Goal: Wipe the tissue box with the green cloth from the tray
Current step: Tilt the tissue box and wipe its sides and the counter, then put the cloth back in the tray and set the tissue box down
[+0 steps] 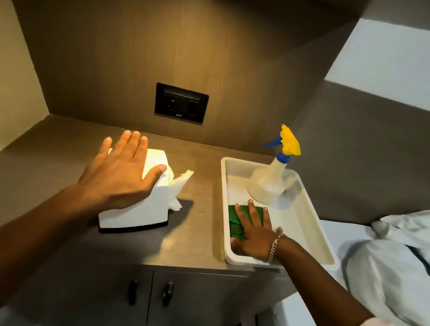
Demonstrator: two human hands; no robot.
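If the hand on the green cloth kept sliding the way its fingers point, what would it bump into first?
Probably the spray bottle. The right hand lies flat on the green cloth in the tray, fingers pointing toward the bottle's base just beyond the cloth.

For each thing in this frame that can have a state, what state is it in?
Tissue box: upright on the counter, a tissue sticking out.
Green cloth: folded, lying in the tray.
Tray: on the counter, holding cloth and bottle.
Spray bottle: upright in the tray.
Left hand: open, over the box.
Right hand: flat on the cloth.
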